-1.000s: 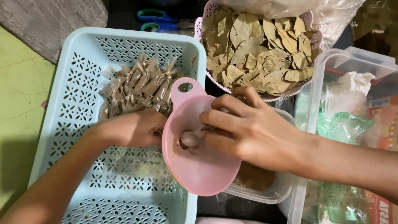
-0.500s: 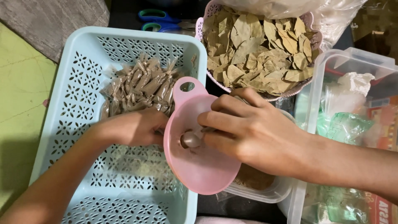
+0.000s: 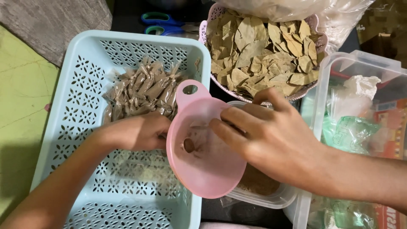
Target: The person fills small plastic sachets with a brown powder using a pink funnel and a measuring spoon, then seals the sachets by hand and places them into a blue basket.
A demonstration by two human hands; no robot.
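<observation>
Right hand [image 3: 271, 140] over pink funnel [image 3: 203, 161], left hand [image 3: 135, 133] beneath rim

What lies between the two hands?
In the head view, the pink funnel lies between the left hand and the right hand; the right hand's fingers reach into it.

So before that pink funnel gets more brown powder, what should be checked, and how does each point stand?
1. Left hand at the pink funnel, beneath its rim: ok.
2. Right hand fingertips inside the funnel bowl: ok.
3. Funnel hole free: not ok, brown powder sits in it.
4. Packet under the spout: cannot tell, hidden.
5. Clear tub of brown powder close under the funnel: ok.
6. Filled packets piled in the blue basket: ok.
</observation>
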